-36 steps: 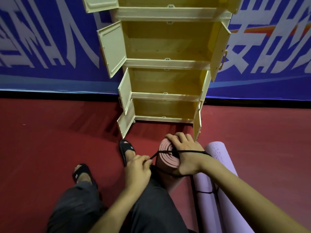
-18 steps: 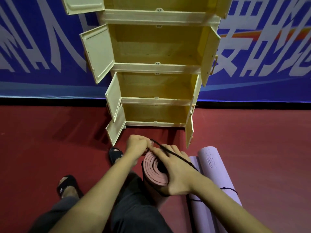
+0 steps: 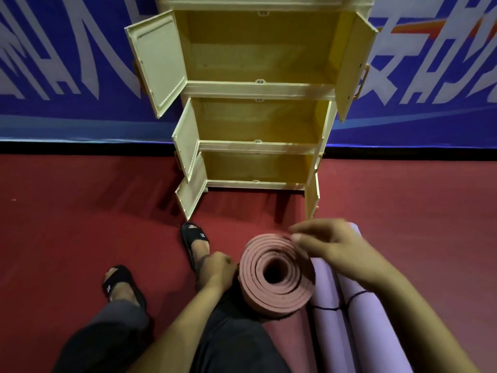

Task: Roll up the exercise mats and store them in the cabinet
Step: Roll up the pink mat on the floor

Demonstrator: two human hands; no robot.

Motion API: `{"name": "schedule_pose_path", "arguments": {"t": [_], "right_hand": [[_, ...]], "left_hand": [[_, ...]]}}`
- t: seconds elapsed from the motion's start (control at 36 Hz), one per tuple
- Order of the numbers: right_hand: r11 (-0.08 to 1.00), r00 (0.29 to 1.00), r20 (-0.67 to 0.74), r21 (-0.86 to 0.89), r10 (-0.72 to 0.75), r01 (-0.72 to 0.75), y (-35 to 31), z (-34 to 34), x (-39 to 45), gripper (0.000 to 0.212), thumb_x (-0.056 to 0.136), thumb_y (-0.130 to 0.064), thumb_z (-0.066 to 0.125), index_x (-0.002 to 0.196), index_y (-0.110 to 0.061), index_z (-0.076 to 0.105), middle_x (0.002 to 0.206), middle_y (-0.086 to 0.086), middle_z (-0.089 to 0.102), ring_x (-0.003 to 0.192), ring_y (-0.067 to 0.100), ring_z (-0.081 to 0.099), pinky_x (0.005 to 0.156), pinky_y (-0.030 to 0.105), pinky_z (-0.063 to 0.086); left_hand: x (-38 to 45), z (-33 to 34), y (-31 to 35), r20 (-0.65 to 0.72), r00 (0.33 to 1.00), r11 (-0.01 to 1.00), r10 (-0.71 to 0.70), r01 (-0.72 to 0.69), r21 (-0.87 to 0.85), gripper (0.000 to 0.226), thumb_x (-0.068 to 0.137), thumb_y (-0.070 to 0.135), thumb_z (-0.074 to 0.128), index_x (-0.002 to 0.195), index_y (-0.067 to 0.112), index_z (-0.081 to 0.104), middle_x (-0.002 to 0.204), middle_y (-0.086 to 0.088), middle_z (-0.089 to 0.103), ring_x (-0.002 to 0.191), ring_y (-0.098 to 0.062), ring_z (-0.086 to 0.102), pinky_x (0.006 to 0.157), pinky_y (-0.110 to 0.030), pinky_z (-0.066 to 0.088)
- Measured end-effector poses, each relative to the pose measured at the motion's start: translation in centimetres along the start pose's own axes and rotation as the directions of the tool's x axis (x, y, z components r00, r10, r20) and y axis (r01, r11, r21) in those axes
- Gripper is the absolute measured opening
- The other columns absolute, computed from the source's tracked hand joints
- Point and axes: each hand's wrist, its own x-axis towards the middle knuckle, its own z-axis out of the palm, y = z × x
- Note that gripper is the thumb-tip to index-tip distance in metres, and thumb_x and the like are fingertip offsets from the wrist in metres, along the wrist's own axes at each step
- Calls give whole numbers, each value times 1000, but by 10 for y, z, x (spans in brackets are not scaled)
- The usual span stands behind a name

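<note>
A rolled pink mat [image 3: 277,289] stands tilted against my right thigh, its spiral end facing up at me. My left hand [image 3: 219,267] is curled against the roll's left side, gripping it. My right hand [image 3: 330,244] hovers at the roll's upper right rim, blurred, with thumb and fingertips pinched together; whether they hold anything is unclear. Two rolled purple mats [image 3: 368,327] lie side by side on the floor to the right, tied with a black cord [image 3: 333,308]. The yellow cabinet [image 3: 258,145] stands ahead with all its doors swung open and bare shelves.
Red floor [image 3: 80,224] surrounds me. My feet in black sandals [image 3: 195,238] rest left of the pink mat. The lowest cabinet doors [image 3: 191,197] jut out over the floor toward me. A blue banner [image 3: 67,63] covers the wall behind.
The black strap stretched between my hands is no longer visible. My left hand dropped from the roll's top to its left side; the right hand lifted off toward the upper right rim.
</note>
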Motion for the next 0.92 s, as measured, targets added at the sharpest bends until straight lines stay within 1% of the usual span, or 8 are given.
{"name": "schedule_pose_path", "arguments": {"t": [0.11,0.19,0.31,0.47,0.67,0.75,0.83,0.92], "right_hand": [[994,902,-431,100,4,44,22,-12,-23,19,93,-17,71,94,-2,59,68,8,66,58,19,67,49,25,48],[987,945,-284,66,160,-147,50,8,-37,53,85,-47,69,86,4,56,65,9,56,50,19,54,47,20,41],[934,946,-121,238,299,-265,84,42,-37,51,90,-62,61,70,-16,55,65,12,42,52,18,35,46,22,25],[862,953,-127,471,275,-186,101,60,-22,41,102,-34,56,69,-11,52,57,5,29,49,14,18,45,25,14],[848,941,-153,493,303,-193,117,76,-8,30,104,-33,55,87,-9,51,65,1,50,50,13,34,47,23,17],[856,952,-154,493,263,-157,125,83,-6,32,103,-36,58,87,-8,55,70,15,43,53,15,31,52,31,14],[904,955,-163,393,248,-168,137,79,0,26,106,-20,54,84,-8,55,62,12,37,52,13,29,49,28,17],[969,950,-197,100,242,-226,166,73,16,26,100,-8,55,75,-14,51,60,-5,44,55,9,37,50,23,33]], "left_hand": [[-4,-1,-1,-60,996,993,69,-63,100,33,92,32,54,90,4,73,101,-21,72,95,-39,67,82,-37,53],[0,-4,5,-47,997,983,58,-49,179,23,96,21,59,98,3,73,99,-20,70,98,-40,68,79,-37,50],[5,0,5,-9,996,968,91,-86,236,24,94,24,60,79,12,74,102,-24,71,85,-37,64,76,-35,50],[6,-4,1,-10,995,972,104,-99,213,19,93,14,60,87,3,74,99,-25,72,93,-40,68,78,-38,51],[4,-13,8,4,998,998,60,-60,22,24,93,11,59,70,4,60,102,-26,70,92,-36,65,86,-43,55],[0,-14,15,-1,1000,990,28,-28,-141,28,81,28,52,64,6,53,84,-18,64,95,-36,62,93,-53,53],[12,-16,12,50,998,994,39,-33,-105,34,92,13,59,61,13,46,67,-3,50,89,-29,57,91,-52,52],[36,-15,2,96,994,998,54,-57,22,28,95,8,61,68,11,53,76,-10,55,86,-26,55,83,-44,52]]}}
